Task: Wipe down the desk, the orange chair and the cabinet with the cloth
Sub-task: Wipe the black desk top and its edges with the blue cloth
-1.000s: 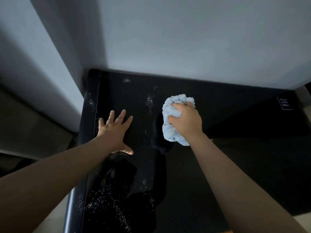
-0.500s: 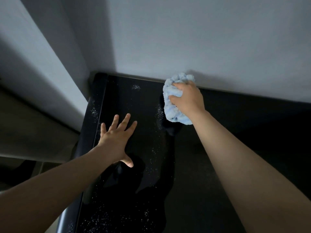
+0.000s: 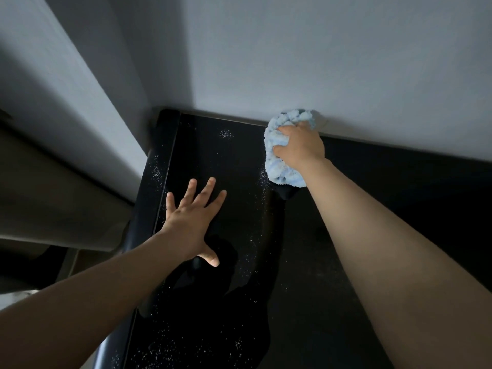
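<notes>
The left hand [image 3: 189,222] lies flat, fingers spread, on a glossy black top [image 3: 213,161] dotted with white specks [image 3: 226,134]. Farther right, the right hand [image 3: 300,148] grips the bunched blue cloth [image 3: 281,170] at the top's back edge, touching the grey wall [image 3: 319,62].

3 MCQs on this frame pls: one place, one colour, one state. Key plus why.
1. Where is the cloth?
A) at the black top's far edge, by the wall
B) at its near edge
C) on the floor
2. Cloth colour?
A) orange
B) light blue
C) white
3. The left hand is:
A) gripping the cloth
B) a fist
C) flat, fingers spread on the top
Key: 1A, the right hand grips it where top meets wall; 2B, pale blue pile; 3C, splayed fingers lie on the gloss.
</notes>
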`<state>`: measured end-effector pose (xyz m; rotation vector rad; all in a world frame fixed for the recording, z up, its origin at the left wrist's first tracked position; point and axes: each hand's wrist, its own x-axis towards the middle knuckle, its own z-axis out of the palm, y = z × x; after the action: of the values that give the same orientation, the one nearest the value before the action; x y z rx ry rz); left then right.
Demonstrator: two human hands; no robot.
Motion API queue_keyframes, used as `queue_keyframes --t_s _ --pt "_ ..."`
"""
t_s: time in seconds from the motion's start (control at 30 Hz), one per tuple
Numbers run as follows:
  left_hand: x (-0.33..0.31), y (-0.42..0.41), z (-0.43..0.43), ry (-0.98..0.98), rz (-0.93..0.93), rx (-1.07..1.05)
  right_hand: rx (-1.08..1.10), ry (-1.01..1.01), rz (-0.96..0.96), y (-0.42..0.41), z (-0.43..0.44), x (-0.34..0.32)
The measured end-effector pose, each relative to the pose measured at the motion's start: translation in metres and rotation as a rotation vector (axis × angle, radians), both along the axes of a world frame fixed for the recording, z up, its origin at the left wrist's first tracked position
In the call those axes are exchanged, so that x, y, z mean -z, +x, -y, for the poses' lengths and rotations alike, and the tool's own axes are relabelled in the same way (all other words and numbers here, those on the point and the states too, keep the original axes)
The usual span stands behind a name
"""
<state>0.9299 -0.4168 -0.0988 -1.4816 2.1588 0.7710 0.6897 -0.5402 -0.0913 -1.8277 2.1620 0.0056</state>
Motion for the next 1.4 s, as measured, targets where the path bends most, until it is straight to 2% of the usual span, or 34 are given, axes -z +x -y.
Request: queue_keyframes --t_s 1.4 --pt "-0.009 -0.003 -0.001 -0.033 0.106 0.074 0.003 -0.022 -0.042 0.021 -0.213 0.0"
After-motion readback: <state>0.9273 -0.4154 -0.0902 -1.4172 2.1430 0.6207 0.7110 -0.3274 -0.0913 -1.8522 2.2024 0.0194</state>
